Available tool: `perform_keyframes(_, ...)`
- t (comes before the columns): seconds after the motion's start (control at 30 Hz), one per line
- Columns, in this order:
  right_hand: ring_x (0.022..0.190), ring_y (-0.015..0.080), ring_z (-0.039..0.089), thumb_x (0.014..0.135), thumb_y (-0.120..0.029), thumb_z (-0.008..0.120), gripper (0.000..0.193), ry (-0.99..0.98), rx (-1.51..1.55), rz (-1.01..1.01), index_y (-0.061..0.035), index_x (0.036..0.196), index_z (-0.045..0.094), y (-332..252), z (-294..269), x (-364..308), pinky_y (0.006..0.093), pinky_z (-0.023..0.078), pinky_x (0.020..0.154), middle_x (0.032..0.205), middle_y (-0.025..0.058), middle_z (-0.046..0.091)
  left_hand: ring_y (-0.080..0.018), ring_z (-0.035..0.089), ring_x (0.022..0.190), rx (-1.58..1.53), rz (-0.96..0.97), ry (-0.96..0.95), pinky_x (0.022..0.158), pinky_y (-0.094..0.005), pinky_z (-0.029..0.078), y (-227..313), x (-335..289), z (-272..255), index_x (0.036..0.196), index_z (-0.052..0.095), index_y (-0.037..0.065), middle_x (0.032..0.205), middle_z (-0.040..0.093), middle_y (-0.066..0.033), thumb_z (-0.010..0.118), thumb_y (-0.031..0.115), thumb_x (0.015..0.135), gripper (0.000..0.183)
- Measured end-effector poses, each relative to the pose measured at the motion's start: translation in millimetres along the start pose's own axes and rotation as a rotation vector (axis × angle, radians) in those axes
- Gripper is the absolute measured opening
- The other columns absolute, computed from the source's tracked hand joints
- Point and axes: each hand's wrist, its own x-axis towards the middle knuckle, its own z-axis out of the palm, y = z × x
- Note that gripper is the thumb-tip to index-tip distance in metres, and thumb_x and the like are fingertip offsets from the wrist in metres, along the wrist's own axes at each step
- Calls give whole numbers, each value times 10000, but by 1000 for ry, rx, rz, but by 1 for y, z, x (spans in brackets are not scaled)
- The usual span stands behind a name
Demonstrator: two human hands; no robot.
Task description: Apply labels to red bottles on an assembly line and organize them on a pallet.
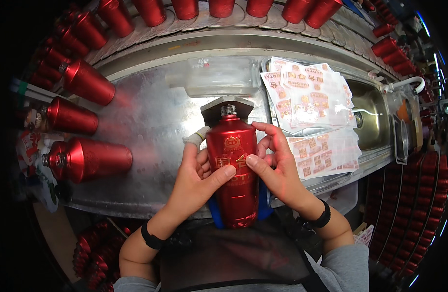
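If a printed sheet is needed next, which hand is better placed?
Likely the right hand: it is nearer the printed sheets, while the left hand sits across the red bottle from them.

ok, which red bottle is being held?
The central red bottle, between the left hand and right hand, neck pointing away from the person. The left-side bottles and conveyor bottles are apart from both hands.

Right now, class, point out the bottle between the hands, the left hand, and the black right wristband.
Red bottle [237,190], head view: lower body.
Left hand [191,181], head view: near thumb's base.
Right wristband [324,217], head view: strap.
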Motion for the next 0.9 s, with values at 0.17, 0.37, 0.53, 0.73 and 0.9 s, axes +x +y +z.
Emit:
perform_keyframes(0.17,639,-12,380,894,-125,704,629,-33,27,13,-101,1436,386,-2,-1,2,155,353,581,883,-27,413,-231,531,1267,27,10,-2,1053,-359,436,-4,-2,-6,1501,140,39,1404,486,-199,748,125,873,879)
perform_keyframes(0.37,668,12,412,835,-170,771,683,38,-120,29,-89,1402,398,-10,10,2,166,370,571,875,-18,406,-239,525,1274,7,-45,6,1063,-391,427,-5,-1,-3,1507,111,34,1410,477,-216,772,166,860,934)
perform_keyframes(0.53,665,17,416,824,-171,780,701,-8,-105,15,-89,1403,395,-13,6,3,171,381,578,862,-15,405,-255,531,1263,71,19,-35,1054,-410,438,-13,-4,-9,1503,109,21,1395,487,-221,781,216,860,950)
perform_keyframes(0.73,659,14,412,821,-175,782,683,21,-76,6,-84,1388,414,-9,5,5,170,377,573,862,-18,406,-244,538,1251,-70,30,17,1027,-375,471,-6,3,-3,1490,163,10,1369,510,-206,746,175,892,850)
perform_keyframes(0.9,698,31,420,805,-213,800,677,29,-167,-13,-84,1364,441,-6,9,11,174,380,590,847,-33,409,-232,563,1218,-35,113,14,1006,-364,489,-9,2,-7,1470,183,10,1329,544,-202,720,134,904,790)
